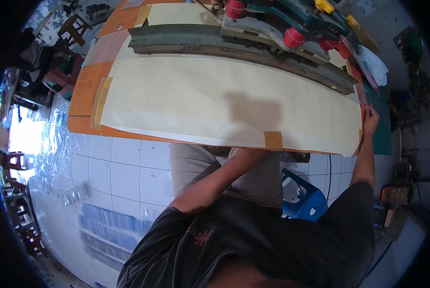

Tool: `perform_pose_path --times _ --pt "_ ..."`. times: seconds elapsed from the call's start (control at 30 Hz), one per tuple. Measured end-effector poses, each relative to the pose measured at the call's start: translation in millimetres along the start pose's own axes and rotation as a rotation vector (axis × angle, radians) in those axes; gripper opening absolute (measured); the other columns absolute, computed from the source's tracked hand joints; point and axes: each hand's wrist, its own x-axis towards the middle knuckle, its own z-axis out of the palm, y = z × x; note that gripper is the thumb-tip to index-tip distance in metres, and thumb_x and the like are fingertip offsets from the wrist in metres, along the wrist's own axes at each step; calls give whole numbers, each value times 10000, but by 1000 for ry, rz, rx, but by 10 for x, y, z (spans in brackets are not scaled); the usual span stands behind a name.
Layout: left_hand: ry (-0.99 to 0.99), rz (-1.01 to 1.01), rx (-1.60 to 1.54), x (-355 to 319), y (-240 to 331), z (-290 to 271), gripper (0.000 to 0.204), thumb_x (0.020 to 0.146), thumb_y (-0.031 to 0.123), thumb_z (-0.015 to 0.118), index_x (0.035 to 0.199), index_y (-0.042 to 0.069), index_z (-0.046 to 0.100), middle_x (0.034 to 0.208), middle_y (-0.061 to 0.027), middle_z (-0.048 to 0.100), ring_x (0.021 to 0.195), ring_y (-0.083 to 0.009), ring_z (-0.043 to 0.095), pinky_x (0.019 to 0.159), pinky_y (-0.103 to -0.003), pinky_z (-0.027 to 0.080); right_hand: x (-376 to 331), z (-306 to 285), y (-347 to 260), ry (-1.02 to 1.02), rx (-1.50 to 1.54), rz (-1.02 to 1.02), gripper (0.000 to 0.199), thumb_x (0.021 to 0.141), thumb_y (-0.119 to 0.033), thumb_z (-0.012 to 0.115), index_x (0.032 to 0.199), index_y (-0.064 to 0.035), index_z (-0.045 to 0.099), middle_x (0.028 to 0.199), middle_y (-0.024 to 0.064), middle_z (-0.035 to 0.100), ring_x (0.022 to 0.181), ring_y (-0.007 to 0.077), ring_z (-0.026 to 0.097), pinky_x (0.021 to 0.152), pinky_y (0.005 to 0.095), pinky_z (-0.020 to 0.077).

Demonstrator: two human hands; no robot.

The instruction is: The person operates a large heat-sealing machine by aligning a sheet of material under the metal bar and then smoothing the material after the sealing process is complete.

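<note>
cream paper [186, 91] lies taped at left and near edges; right side unconfirmed. your right hand [371, 119], hold indiscernible, is at the table [82, 111] edge; left hand hidden.

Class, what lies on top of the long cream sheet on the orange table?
A dark metal bar lies across the cream sheet, and brown tape overlaps the sheet's near edge. Whatever lies beneath the bar is covered and cannot be seen.
</note>
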Motion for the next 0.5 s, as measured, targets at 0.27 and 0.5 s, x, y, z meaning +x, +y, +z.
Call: perform_pose_path --times 0.27,0.5 --pt "29 70 39 1 -37 12 230 869 196 629 1070 97 683 968 -123 679 891 -322 672 752 -470 525 9 13 17 -2 -42 18 252 972 -274 661 1145 -110 740 1235 99 700 1166 325 598 1048 406 452" --pt "-4 99 90 -22 -106 59 266 860 193 657 1108 97 671 1006 -112 675 908 -323 669 761 -478 524 -27 -47 -90 -11 -17 44 258 963 -265 673 1148 -95 737 1227 119 698 1180 354 572 1052 443 443"
